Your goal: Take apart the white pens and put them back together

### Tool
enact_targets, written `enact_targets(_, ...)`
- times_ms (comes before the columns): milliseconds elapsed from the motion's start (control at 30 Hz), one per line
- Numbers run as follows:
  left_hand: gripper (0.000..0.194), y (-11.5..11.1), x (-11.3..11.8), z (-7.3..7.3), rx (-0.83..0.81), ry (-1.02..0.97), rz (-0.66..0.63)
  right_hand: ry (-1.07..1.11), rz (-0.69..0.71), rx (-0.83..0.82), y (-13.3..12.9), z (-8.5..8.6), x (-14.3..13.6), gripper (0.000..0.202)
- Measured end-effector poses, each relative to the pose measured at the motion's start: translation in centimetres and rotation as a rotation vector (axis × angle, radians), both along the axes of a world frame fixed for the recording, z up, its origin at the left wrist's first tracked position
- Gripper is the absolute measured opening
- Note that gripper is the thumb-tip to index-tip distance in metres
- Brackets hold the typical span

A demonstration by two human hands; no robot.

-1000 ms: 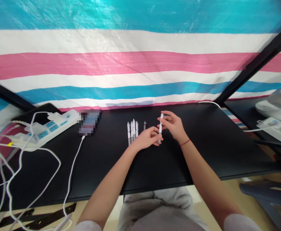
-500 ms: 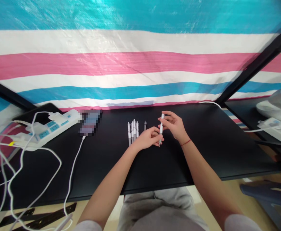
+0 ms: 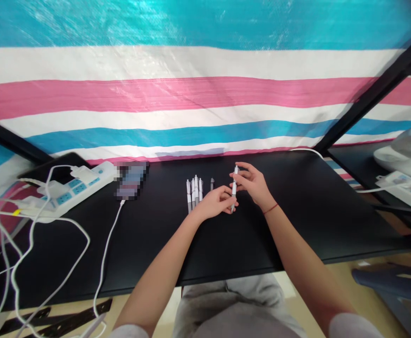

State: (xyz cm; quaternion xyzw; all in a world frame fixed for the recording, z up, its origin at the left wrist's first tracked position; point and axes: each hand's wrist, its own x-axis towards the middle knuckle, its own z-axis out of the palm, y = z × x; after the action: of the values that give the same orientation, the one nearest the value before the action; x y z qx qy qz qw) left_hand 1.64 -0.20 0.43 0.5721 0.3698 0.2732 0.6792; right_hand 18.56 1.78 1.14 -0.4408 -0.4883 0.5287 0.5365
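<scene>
Above the black table [image 3: 247,253], both my hands hold one white and grey pen [image 3: 234,187], tip down and close to upright. My left hand [image 3: 216,203] pinches its grey lower end. My right hand [image 3: 253,184] grips the white upper part, with a finger by the top button. Left of my hands lie several similar white and grey pens [image 3: 195,190] side by side, their lower ends partly hidden by my left hand. A small dark piece [image 3: 212,183], perhaps a pen part, lies just beyond my left hand.
A phone [image 3: 131,180] on a white charging cable [image 3: 111,234] lies to the left. Beside it a white power strip [image 3: 81,185] holds several plugs and tangled cables. Striped sheeting [image 3: 205,94] hangs behind the table. Another power strip [image 3: 407,190] stands at the right.
The pen has shifted very slightly left in my hands, and its dark tip no longer shows at the lower end. The other pens lie as before.
</scene>
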Motion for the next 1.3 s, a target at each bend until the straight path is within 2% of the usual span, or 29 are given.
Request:
enact_targets(133,0.032,0.3,0.1,0.0,0.016,-0.014,0.073,0.004,-0.009,0.006,0.3,-0.4,0.1,0.070)
enact_targets(233,0.034,0.8,0.1,-0.2,0.058,-0.060,0.283,-0.106,0.015,0.030,0.2,-0.5,0.0,0.048)
enact_targets(300,0.033,1.2,0.0,-0.4,0.071,-0.092,0.437,-0.267,0.089,0.091,-0.2,-0.5,-0.3,0.035)
enact_targets(367,0.031,1.6,-0.2,-0.6,0.077,-0.105,0.513,-0.448,0.153,0.195,-0.7,-0.5,-0.9,0.028)
enact_targets(467,0.030,1.9,-0.6,-0.8,0.121,-0.031,0.495,-0.656,0.152,0.335,-1.1,-0.6,-1.5,0.024)
enact_targets(533,0.031,1.8,-1.0,-0.5,0.210,0.119,0.467,-0.737,0.101,0.351,-1.0,-0.8,-1.4,0.027)
enact_targets(700,0.027,1.2,-1.9,1.2,0.542,0.628,0.456,-1.001,-0.111,0.206,0.0,-1.6,-0.4,0.029)
enact_targets(867,0.023,1.2,-2.7,1.8,0.677,1.061,0.452,-1.325,-0.175,0.061,0.8,-1.9,-0.7,0.029)
enact_targets(1000,0.026,1.2,-2.9,1.3,0.740,1.183,0.435,-1.446,-0.173,0.019,1.4,-2.0,-1.5,0.028)
enact_targets(1300,0.034,0.5,-2.0,1.2,0.748,1.262,0.384,-1.474,-0.212,-0.013,1.8,-2.4,-1.8,0.035)
